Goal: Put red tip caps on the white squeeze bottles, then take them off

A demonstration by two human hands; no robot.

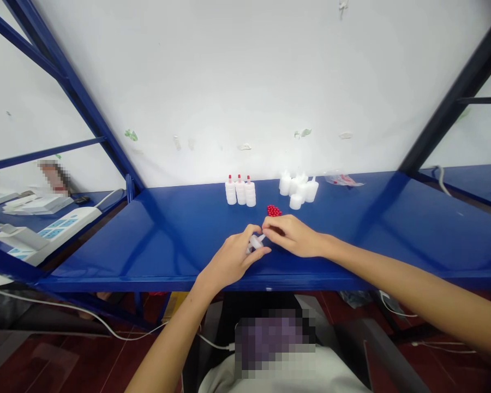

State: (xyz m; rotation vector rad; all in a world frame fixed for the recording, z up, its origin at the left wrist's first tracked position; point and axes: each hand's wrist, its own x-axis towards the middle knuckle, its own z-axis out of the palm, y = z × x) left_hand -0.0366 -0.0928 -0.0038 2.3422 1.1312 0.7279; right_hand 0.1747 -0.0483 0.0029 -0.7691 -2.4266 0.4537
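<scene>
My left hand (233, 256) is closed around a small white squeeze bottle (256, 242), tilted so its pointed nozzle faces right. The fingers cover much of the bottle. My right hand (297, 236) has thumb and forefinger pinched together at the nozzle's tip; whatever is between them is hidden. Just beyond the right hand lies a small cluster of red tip caps (274, 210). Three white bottles with red tips (240, 192) stand in a row farther back. To their right is a group of several white bottles (301, 188) without visible red tips.
A crumpled clear plastic bag (343, 179) with red marks lies by the wall on the blue table (180, 229). Blue metal posts (85, 109) frame both sides. At left, a white power strip (61, 229) and white boxes (39, 202) sit on another surface.
</scene>
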